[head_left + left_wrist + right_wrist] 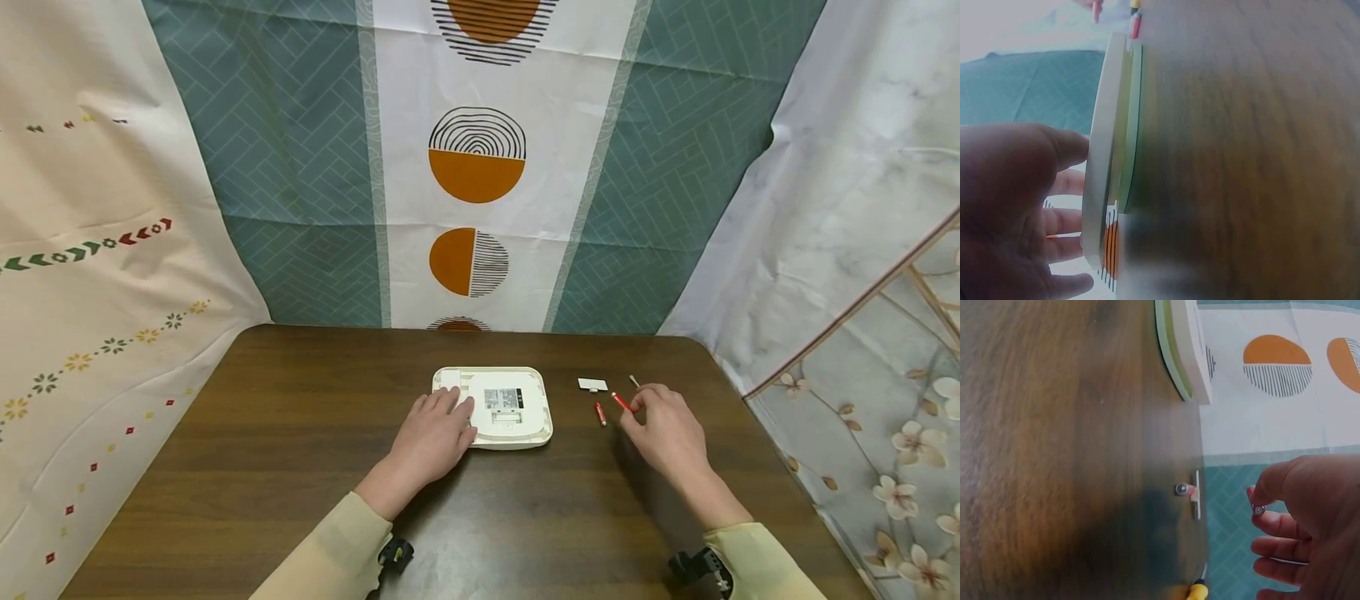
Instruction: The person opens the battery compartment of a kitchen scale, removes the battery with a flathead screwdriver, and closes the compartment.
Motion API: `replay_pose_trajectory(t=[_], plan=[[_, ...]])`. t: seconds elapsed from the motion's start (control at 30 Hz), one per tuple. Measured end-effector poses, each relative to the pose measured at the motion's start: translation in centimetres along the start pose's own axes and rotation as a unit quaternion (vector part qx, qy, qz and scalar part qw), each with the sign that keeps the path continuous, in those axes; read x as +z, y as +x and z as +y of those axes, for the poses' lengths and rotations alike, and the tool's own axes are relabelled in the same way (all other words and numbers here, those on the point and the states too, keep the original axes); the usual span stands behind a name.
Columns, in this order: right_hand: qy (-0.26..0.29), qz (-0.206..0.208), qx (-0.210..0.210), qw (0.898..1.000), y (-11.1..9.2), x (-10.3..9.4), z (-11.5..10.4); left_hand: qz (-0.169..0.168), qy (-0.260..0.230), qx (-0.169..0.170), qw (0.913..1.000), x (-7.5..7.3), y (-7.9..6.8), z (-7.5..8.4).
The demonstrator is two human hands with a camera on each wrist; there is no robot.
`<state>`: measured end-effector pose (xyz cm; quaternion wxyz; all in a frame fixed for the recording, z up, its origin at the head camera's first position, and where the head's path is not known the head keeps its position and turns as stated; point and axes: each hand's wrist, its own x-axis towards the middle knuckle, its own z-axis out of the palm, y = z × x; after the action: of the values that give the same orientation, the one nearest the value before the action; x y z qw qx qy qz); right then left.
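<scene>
A white, flat device with rounded corners (pixel 534 408) lies on the table, its underside up, showing a printed label (pixel 502 398) and an uncovered battery compartment (pixel 507 418). My left hand (pixel 435 433) rests on its left side, with fingers extended over the edge. To the right of the device, my right hand (pixel 669 429) pinches a red battery (pixel 620 402) between thumb and forefinger, above the table. A second red battery (pixel 600 414) lies just left of that hand. Behind it is a small white battery cover (pixel 592 384).
A screwdriver with a yellow handle (pixel 1197 592) lies beyond my right hand, mostly hidden by it in the head view. The brown wooden table (pixel 300 433) ends at a patterned cloth (pixel 480 275) hanging behind it. More cloths hang at both sides.
</scene>
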<state>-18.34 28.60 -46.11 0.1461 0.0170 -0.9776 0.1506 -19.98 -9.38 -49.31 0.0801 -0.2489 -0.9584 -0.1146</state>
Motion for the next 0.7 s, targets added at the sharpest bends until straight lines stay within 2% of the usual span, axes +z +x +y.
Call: replay_pose_trajectory(t=[0.3,0.7], plan=[[-0.02,0.019,-0.004,1.0,-0.2,0.6,1.1,-0.002,-0.001,-0.003,1.0,-0.1,0.1,0.1],[-0.027,0.001,-0.003,1.0,0.1,1.3,1.3,0.007,-0.008,0.005,0.9999,-0.2,-0.1,0.0]])
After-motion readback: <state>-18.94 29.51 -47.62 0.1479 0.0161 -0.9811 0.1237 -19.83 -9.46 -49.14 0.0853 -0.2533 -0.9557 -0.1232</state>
